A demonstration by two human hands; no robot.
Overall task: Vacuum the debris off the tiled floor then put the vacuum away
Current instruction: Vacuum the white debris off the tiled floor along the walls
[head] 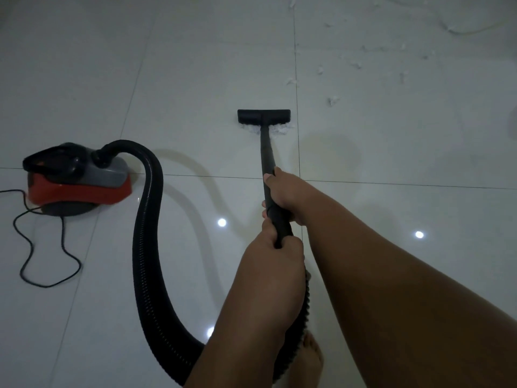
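A red, grey and black canister vacuum (pixel 78 180) sits on the white tiled floor (pixel 195 65) at the left. Its black ribbed hose (pixel 148 247) loops down and round to a black wand (pixel 267 155). My right hand (pixel 285 194) grips the wand higher up, and my left hand (pixel 275 253) grips it just below, where the hose joins. The flat black floor nozzle (pixel 263 116) rests on the tiles ahead, with white fluffy debris (pixel 279 130) bunched along its near edge. More white scraps (pixel 363 68) lie scattered at the upper right.
The vacuum's thin black power cord (pixel 42 247) snakes in loops over the floor at the lower left. A bare foot (pixel 310 357) shows under my arms beside the hose. A pale cord or string (pixel 470 29) lies at the top right corner.
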